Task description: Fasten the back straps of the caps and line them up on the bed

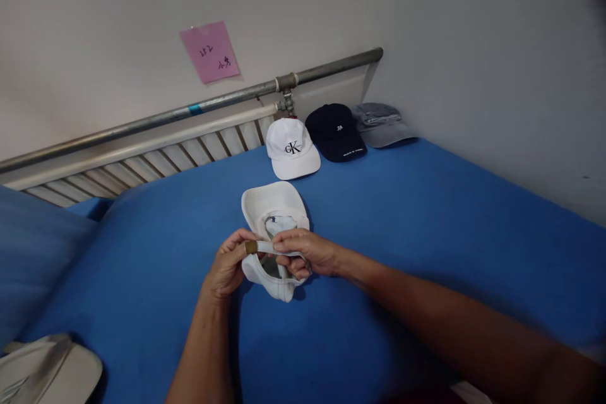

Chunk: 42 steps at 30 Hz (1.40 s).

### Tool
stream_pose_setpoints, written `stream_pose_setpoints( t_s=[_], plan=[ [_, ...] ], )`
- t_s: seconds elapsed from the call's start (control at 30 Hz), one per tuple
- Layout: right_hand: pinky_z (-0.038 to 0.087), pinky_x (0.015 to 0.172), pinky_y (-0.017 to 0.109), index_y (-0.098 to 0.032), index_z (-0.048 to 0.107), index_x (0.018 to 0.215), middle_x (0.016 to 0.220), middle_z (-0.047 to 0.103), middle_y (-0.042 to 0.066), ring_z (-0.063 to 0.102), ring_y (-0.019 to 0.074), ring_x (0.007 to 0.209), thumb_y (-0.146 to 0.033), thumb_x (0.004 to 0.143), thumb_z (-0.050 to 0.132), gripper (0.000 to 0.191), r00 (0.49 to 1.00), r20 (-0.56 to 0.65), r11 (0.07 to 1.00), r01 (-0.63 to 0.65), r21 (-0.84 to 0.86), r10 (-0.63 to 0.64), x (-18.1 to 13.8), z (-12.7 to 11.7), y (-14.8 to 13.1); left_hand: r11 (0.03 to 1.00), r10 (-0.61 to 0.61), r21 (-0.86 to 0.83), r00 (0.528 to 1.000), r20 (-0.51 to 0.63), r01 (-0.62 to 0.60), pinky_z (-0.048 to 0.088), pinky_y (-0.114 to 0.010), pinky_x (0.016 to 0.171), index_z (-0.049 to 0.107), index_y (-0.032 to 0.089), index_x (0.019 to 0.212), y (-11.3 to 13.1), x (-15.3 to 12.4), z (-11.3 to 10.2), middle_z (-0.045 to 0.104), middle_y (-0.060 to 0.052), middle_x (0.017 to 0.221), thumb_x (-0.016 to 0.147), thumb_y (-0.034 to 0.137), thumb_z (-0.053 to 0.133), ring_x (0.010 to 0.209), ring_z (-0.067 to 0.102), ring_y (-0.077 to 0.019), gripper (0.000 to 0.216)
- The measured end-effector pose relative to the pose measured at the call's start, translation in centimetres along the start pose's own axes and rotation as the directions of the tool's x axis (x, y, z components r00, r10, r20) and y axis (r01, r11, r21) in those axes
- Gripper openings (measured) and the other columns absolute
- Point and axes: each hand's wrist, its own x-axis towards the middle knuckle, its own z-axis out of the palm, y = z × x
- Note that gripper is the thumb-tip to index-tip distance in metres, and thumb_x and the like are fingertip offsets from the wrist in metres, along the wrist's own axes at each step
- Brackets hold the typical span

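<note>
A white cap (271,203) lies upside down on the blue bed sheet (407,214), its brim pointing away from me. My left hand (228,265) pinches the brass buckle end of the cap's back strap (263,246). From the other side, my right hand (307,252) grips the same strap, fingers curled over the cap's rear edge. Both hands are closed on the cap.
Three caps sit in a row at the far edge by the wall: a white one with a black logo (292,148), a dark navy one (336,132) and a grey one (381,124). A beige cap (47,371) lies at the bottom left. A metal rail (189,110) and a pink note (209,52) are behind.
</note>
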Motion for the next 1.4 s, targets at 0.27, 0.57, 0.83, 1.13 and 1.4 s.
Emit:
stream_pose_setpoints(
  t_s=[0.27, 0.57, 0.83, 1.13, 1.4],
  plan=[
    [0.024, 0.031, 0.013, -0.016, 0.052, 0.08, 0.055, 0.048, -0.007, 0.031, 0.001, 0.035, -0.027, 0.077, 0.061, 0.014, 0.998, -0.051, 0.997, -0.032, -0.064, 0.028, 0.1, 0.3, -0.2, 0.999, -0.031, 0.006, 0.999, 0.009, 0.031, 0.049, -0.022, 0.057, 0.065, 0.016, 0.071, 0.3, -0.1, 0.7, 0.07, -0.001, 0.066, 0.062, 0.029, 0.081, 0.058, 0.063, -0.0128, 0.023],
    [0.031, 0.03, 0.015, -0.016, 0.056, 0.084, 0.066, 0.057, -0.005, 0.04, 0.001, 0.035, -0.033, 0.079, 0.064, 0.019, 0.986, -0.05, 0.973, 0.15, -0.178, -0.161, 0.1, 0.2, 0.3, 0.999, -0.011, 0.036, 1.0, -0.028, 0.012, 0.05, -0.022, 0.061, 0.067, 0.017, 0.074, 0.1, 0.0, 0.2, 0.069, 0.001, 0.067, 0.06, 0.031, 0.082, 0.06, 0.063, -0.0117, 0.025],
    [0.029, 0.031, 0.013, -0.015, 0.055, 0.079, 0.055, 0.051, -0.007, 0.036, 0.0012, 0.034, -0.025, 0.08, 0.062, 0.012, 0.997, -0.011, 0.991, 0.073, -0.108, -0.075, 0.3, 0.2, 0.1, 0.998, 0.015, 0.061, 1.0, -0.006, -0.015, 0.051, -0.022, 0.065, 0.07, 0.018, 0.069, 0.1, -0.1, 0.4, 0.07, 0.0, 0.074, 0.061, 0.026, 0.082, 0.067, 0.064, -0.0121, 0.017],
    [0.024, 0.036, 0.009, -0.02, 0.044, 0.081, 0.05, 0.04, -0.011, 0.029, -0.0003, 0.036, -0.025, 0.07, 0.075, 0.033, 0.977, 0.2, 0.982, -0.106, 0.156, 0.074, 0.6, -0.7, 0.2, 0.998, 0.031, 0.057, 0.998, -0.046, -0.029, 0.051, -0.02, 0.064, 0.071, 0.019, 0.067, -0.1, 0.1, 0.7, 0.069, 0.001, 0.076, 0.057, 0.028, 0.084, 0.066, 0.064, -0.0109, 0.019],
    [0.024, 0.037, 0.01, -0.02, 0.044, 0.083, 0.05, 0.039, -0.011, 0.028, 0.0001, 0.036, -0.027, 0.073, 0.072, 0.031, 0.972, 0.23, 0.981, -0.087, 0.173, 0.046, 0.7, -0.9, 0.3, 0.999, -0.011, 0.052, 0.997, -0.08, 0.015, 0.052, -0.019, 0.062, 0.071, 0.018, 0.067, -0.1, 0.0, 0.8, 0.07, 0.001, 0.072, 0.053, 0.029, 0.086, 0.062, 0.064, -0.0105, 0.023]
  ],
)
